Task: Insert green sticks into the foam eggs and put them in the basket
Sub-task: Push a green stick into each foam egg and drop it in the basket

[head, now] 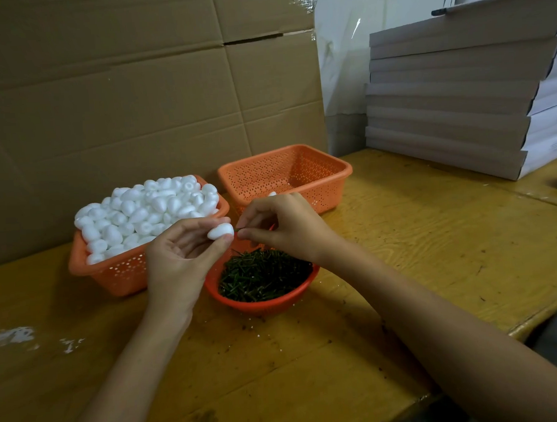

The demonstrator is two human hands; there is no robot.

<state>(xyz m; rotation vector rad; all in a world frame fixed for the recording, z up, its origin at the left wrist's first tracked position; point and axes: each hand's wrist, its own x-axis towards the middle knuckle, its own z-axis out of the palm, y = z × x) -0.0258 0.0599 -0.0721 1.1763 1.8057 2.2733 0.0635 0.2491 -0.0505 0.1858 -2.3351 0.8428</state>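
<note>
Evidently mid-insertion. Left hand pinches one foam egg between thumb and fingertips at centre frame, one end turned rightward, presumably to offer it to the stick. Right hand pinches a green stick, its end at the egg; touching or just short, can't tell. Both hang over the stick bowl, likely for short reaches. Full egg basket sits left, receiving basket upper centre.
</note>
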